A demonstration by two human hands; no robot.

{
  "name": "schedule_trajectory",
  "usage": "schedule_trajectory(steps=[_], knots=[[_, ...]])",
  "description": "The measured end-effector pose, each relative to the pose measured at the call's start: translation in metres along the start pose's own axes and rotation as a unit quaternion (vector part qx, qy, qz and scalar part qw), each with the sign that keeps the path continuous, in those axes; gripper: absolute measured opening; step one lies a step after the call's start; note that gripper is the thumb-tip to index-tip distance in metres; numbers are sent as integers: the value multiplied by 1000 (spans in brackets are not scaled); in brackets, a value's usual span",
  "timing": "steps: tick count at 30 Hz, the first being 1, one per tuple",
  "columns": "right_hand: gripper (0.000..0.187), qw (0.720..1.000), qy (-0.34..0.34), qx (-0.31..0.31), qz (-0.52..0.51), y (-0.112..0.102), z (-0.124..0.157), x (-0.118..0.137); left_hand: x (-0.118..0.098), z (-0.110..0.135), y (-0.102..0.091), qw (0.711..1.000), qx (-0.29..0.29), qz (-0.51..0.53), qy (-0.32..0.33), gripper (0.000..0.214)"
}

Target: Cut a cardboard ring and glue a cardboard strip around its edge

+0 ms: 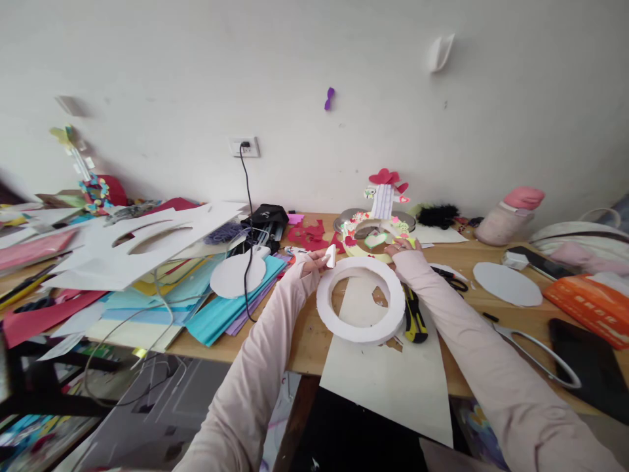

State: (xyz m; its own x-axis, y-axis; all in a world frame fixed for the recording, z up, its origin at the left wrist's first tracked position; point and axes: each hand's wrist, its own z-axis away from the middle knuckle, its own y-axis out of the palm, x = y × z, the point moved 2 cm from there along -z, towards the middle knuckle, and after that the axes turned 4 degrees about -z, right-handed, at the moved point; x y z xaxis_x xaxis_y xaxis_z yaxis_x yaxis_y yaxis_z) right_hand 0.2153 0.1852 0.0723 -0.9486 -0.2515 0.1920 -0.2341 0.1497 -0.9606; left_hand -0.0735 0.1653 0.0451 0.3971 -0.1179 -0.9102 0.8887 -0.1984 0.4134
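Observation:
My left hand (315, 261) is closed on a small folded white piece (331, 255), just above the left rim of a thick white ring (330, 316). The ring lies flat on the table, over a sheet of off-white paper (388, 393). My right hand (405, 247) is at the right edge of a decorated paper craft (382, 202) with red hearts and a striped upright. Its fingers are curled by something yellow, and their grip is partly hidden. A yellow and black utility knife (415, 318) rests against the ring's right side, below my right forearm.
Coloured paper sheets (236, 314), a white disc (238, 275) and cut white boards (147, 242) crowd the left. A black cable (248, 196) hangs from the wall outlet. Scissors (449, 278), another white disc (508, 283), an orange packet (590, 308) and a phone (590, 360) lie right.

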Motion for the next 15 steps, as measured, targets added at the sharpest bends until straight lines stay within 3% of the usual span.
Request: schedule_trajectory(steps=[8, 12, 15], knots=[[51, 993, 28, -108, 32, -6, -23, -40, -1, 0, 2, 1000, -3, 9, -6, 50], [58, 972, 55, -187, -133, -4, -12, -40, -3, 0, 2, 1000, -12, -1, -11, 45], [44, 949, 26, -158, -270, 8, 6, -33, 0, -2, 1, 1000, -24, 7, -5, 42]])
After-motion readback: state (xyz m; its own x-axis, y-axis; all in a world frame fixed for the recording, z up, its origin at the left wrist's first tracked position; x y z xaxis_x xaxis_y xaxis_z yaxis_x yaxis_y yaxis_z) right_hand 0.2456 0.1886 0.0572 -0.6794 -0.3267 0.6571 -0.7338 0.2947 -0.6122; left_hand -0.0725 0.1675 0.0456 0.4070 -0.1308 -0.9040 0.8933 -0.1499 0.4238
